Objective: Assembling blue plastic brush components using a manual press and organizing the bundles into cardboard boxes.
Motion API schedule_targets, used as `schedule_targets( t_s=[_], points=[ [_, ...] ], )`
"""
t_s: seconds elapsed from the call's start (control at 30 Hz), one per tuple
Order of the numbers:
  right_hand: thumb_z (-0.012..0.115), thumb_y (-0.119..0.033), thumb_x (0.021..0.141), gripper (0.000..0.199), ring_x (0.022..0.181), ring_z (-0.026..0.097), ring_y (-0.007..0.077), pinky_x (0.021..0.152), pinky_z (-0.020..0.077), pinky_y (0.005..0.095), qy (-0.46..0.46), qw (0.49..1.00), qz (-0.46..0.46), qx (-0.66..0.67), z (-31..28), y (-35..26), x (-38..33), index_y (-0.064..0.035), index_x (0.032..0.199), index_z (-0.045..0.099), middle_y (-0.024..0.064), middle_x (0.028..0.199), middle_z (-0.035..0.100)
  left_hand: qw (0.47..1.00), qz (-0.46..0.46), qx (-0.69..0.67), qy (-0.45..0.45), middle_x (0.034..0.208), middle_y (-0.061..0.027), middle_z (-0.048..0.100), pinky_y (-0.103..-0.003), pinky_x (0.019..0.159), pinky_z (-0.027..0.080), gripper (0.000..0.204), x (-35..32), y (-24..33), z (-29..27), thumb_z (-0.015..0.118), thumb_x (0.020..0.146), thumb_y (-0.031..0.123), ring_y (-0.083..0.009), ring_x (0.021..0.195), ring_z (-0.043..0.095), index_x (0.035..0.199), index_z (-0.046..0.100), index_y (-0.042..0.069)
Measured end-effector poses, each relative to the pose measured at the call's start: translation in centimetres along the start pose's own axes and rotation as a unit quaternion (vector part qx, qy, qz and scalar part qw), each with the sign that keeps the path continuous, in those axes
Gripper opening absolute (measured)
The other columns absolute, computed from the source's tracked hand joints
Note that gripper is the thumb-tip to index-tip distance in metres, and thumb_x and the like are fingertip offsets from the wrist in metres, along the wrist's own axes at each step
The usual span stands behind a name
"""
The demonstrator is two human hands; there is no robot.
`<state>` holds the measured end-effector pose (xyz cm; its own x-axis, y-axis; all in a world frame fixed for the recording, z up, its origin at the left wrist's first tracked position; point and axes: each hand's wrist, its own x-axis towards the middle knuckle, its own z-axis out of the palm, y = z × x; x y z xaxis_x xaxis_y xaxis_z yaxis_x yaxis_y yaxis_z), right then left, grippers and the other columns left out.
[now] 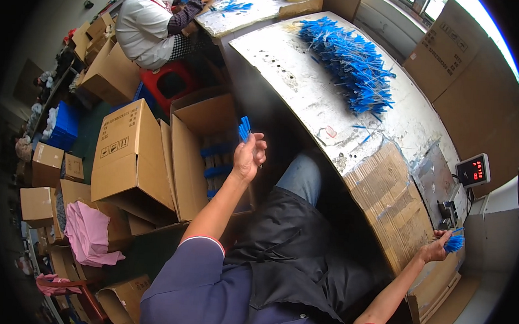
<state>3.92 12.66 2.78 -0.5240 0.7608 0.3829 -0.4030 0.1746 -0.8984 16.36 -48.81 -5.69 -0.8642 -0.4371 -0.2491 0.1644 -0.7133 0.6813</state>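
By the table [314,95], hands [249,157] [434,249] grip blue sticks [245,128].

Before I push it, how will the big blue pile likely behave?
The big blue pile will probably spread rather than slide whole: its edges look loose and ragged. Stray pieces beside it suggest they part easily. Each is likely light, being so thin.
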Motion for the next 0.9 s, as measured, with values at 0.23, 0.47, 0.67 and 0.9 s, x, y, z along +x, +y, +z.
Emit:
schedule_targets(
  t_s=[0.23,0.47,0.67,0.9],
  points=[
    [0.071,-0.015,0.096,0.013,0.056,0.056,0.0092,0.052,0.0499,0.0252,-0.127,0.989,0.034,-0.071,0.7,1.9,-2.3,-0.0022,0.095,0.067,0.0006,0.073,0.063,0.998,0.029,0.051,-0.022,0.103,-0.0066,0.069,-0.033,0.088,0.056,0.027,-1.8,-6.9,4.2,0.053,0.108,0.026,-0.0172,0.092,0.067,0.123,0.061,0.005],
    [0.077,-0.005,0.084,0.012,0.054,0.059,0.0126,0.050,0.0503,0.0270,-0.033,0.989,0.141,0.033,-0.6,1.1,-0.7,-0.0047,0.094,0.070,0.0014,0.072,0.065,0.995,0.047,0.071,-0.058,0.091,-0.0057,0.063,-0.027,0.072,0.051,0.024,-2.3,-7.3,7.3,0.050,0.109,0.021,-0.0133,0.077,0.058,0.121,0.059,0.002],
    [0.072,0.002,0.084,0.014,0.055,0.064,0.0170,0.047,0.0555,0.0307,-0.096,0.949,0.277,0.119,-1.8,-0.3,0.4,-0.0013,0.090,0.061,0.0072,0.070,0.063,0.957,0.062,0.206,-0.196,0.089,-0.0064,0.062,-0.028,0.071,0.049,0.023,-6.2,-7.9,17.3,0.046,0.111,0.022,-0.0141,0.074,0.057,0.117,0.059,0.003],
    [0.072,0.002,0.083,0.017,0.053,0.062,0.0157,0.043,0.0524,0.0296,-0.055,0.969,0.237,0.037,-3.7,0.3,2.0,-0.0027,0.088,0.057,0.0074,0.070,0.063,0.898,-0.009,0.242,-0.368,0.087,-0.0063,0.062,-0.026,0.069,0.049,0.025,-7.0,-19.1,30.8,0.047,0.111,0.022,-0.0125,0.074,0.057,0.116,0.063,0.003]
  ],
)
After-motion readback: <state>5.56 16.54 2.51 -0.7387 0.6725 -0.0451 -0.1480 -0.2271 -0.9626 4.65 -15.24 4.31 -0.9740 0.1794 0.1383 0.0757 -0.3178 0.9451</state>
